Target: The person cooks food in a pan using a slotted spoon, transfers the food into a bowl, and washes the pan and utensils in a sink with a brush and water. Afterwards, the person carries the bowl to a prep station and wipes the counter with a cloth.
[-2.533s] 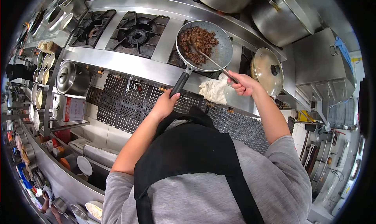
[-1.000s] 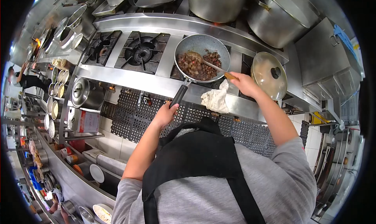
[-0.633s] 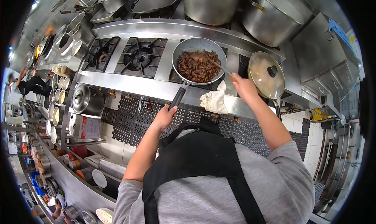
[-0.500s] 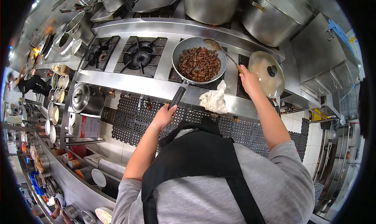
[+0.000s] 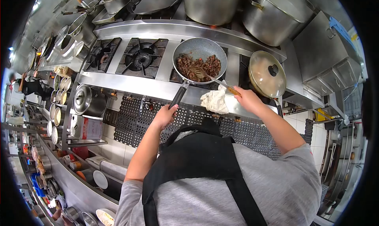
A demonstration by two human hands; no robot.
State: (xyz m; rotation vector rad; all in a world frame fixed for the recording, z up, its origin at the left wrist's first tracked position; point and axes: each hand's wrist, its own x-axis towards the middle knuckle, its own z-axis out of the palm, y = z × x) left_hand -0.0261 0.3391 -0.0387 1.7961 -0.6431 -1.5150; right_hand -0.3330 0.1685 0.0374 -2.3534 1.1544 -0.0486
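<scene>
A grey speckled frying pan sits on a stove burner, with browned chopped meat gathered toward its near side. My left hand is closed around the end of the pan's black handle. In my right hand is the wooden handle of a metal spatula, whose head lies in the meat. A crumpled white cloth rests on the stove's front edge between my hands. Right of the pan stands a second pan under a glass lid with a black knob.
Two burners with iron grates lie left of the pan. Large steel pots stand on the raised rear ledge. A lidded pot sits on a shelf at left. Farther left, a person in dark clothes is at work.
My right hand has drawn the spatula from the pan's far rim down to the near side. The meat has shifted toward me, baring the far part of the pan. My left hand stays put.
</scene>
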